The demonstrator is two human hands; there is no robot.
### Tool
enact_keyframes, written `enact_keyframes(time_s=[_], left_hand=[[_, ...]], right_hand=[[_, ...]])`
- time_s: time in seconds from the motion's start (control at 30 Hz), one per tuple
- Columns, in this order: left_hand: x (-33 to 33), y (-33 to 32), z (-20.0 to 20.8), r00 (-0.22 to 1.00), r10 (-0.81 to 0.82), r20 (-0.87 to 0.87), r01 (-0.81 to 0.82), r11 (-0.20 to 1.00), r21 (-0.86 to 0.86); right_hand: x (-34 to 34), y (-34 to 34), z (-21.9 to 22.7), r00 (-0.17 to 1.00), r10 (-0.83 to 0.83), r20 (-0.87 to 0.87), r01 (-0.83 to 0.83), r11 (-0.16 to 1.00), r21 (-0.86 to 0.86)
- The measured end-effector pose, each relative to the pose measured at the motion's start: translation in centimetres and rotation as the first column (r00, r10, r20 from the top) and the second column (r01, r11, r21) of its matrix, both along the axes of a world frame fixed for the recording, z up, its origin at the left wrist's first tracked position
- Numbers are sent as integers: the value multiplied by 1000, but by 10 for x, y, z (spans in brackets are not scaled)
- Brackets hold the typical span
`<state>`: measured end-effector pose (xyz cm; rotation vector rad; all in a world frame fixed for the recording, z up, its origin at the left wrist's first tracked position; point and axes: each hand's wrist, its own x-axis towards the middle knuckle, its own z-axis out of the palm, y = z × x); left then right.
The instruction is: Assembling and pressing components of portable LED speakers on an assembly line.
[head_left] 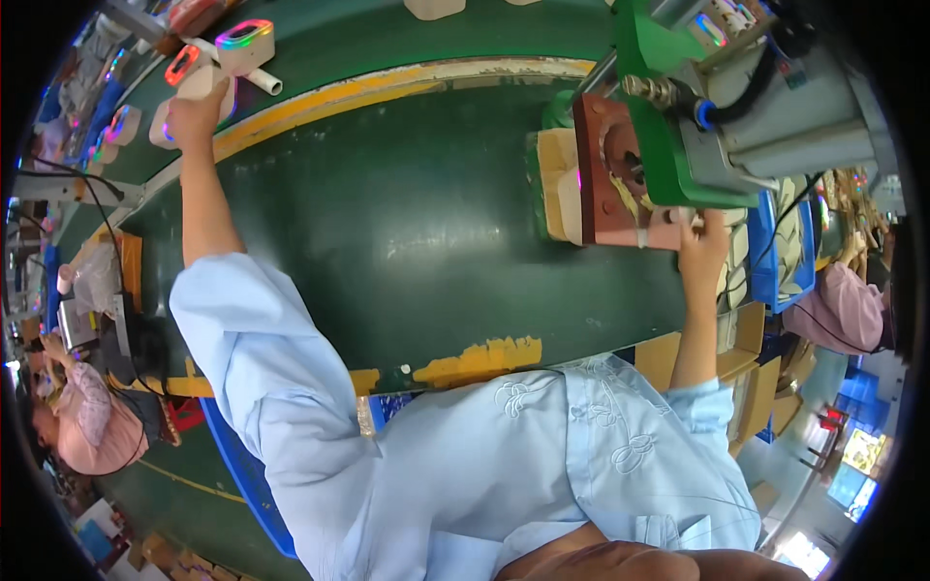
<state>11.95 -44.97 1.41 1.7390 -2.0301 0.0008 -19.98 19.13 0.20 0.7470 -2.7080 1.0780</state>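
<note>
L grip (197, 116) closed on white lit unit (199, 84), R grip (699, 237) at pink press block (663, 233), closure unclear fr. here

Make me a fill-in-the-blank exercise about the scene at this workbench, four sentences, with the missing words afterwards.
1. The left hand is at a glowing box toward the upper ____ corner of the picture.
2. The right hand is at the machine on the ____ side of the picture.
3. The tabletop between them is mostly coloured ____.
4. The person's long-sleeved shirt is light ____.

Missing words: left; right; green; blue.
</note>
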Motion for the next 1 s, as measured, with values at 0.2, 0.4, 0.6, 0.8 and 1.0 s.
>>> enact_keyframes(time_s=[0.2, 0.4, 0.6, 0.8, 1.0], left_hand=[[17, 208, 31, 718, -622, -313, 638, 768, -62], [13, 439, 38, 375, -892, -252, 927, 368, 78], [7, 506, -13, 225, -860, -457, 969, 248, 9], [13, 513, -42, 273, -633, -725, 943, 324, 72], [12, 512, -35, 256, -605, -754, 951, 299, 82]], right_hand=[[101, 49, -10, 949, 315, 2, -315, 948, -45], [141, 44, 9, 871, 490, 35, -474, 858, -197], [166, 27, 26, 699, 675, -235, -715, 670, -200], [178, 6, 21, 540, 775, -327, -806, 588, 62], [174, 0, 24, 469, 816, -339, -831, 537, 146]])
